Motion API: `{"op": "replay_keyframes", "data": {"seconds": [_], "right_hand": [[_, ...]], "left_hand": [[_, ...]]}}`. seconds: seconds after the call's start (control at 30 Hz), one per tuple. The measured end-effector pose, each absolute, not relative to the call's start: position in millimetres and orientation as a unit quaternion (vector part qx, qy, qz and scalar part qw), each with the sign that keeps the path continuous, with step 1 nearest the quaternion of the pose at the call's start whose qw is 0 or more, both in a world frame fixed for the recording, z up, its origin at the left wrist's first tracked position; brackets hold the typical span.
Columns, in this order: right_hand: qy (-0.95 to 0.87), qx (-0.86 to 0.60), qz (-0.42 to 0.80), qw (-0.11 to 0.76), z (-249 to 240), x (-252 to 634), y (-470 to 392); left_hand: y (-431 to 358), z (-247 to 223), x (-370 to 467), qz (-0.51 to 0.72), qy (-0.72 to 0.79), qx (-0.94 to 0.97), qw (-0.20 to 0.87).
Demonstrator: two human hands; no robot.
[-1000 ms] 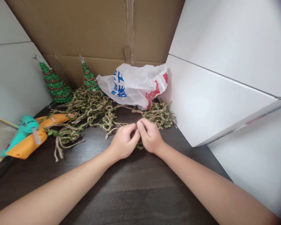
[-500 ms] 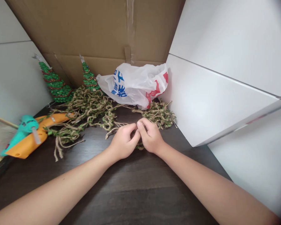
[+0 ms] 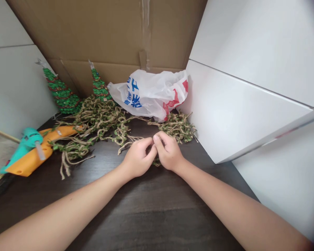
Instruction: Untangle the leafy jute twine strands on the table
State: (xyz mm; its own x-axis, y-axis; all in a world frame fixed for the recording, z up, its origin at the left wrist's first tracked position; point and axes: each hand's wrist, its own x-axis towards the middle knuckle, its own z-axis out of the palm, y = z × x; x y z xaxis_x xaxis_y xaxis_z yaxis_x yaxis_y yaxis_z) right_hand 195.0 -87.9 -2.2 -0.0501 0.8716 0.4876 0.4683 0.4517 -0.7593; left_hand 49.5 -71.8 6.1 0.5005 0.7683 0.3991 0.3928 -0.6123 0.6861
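dark wood-look bench, with cardboard across the back and white panels at the sides; the left hand and right hand meet over the near middle, fingertips together; both grips are closed, i'd guess on a bit of leafy twine, though the fingers hide nearly all of it and only a scrap shows under and between them; using both hands probably keeps something that thin and floppy steady; the big pile sprawls to the left, the small pile sits just beyond the right hand, both likely kept near for easy reach; two fake trees stand at the back, maybe to stay out of the way; teal glue gun and orange tool lie far left; the crumpled bag has blue characters, one looks like 工, the rest too creased for me, plus red print i can't read; no brand i can make out
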Motion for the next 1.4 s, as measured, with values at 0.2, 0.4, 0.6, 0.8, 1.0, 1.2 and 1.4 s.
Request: {"op": "replay_keyframes", "data": {"seconds": [0.2, 0.4, 0.6, 0.8, 1.0, 1.2, 1.4], "right_hand": [[-0.693, -0.485, 0.211, 0.491, -2.9, 195.5, -88.5], [-0.69, -0.483, 0.208, 0.497, -2.3, 195.7, -88.5], [-0.691, -0.474, 0.208, 0.505, -1.9, 195.5, -88.2], [-0.688, -0.467, 0.209, 0.514, -2.9, 195.2, -88.0], [-0.674, -0.471, 0.19, 0.536, -4.3, 194.6, -86.9], [-0.657, -0.477, 0.183, 0.555, -5.7, 195.3, -86.3], [-0.649, -0.481, 0.164, 0.566, -6.7, 195.6, -87.9]], "left_hand": [[-71.7, 5.4, 49.4, 0.353, 0.352, 0.825, 0.266], [-71.4, 5.3, 49.4, 0.349, 0.354, 0.826, 0.266], [-71.1, 3.9, 48.8, 0.348, 0.353, 0.827, 0.265], [-71.3, 3.9, 49.0, 0.359, 0.353, 0.823, 0.264], [-70.6, 3.9, 49.8, 0.364, 0.357, 0.826, 0.239], [-70.4, 1.6, 49.0, 0.367, 0.367, 0.824, 0.226], [-70.9, 0.0, 48.5, 0.337, 0.371, 0.834, 0.229]]}}
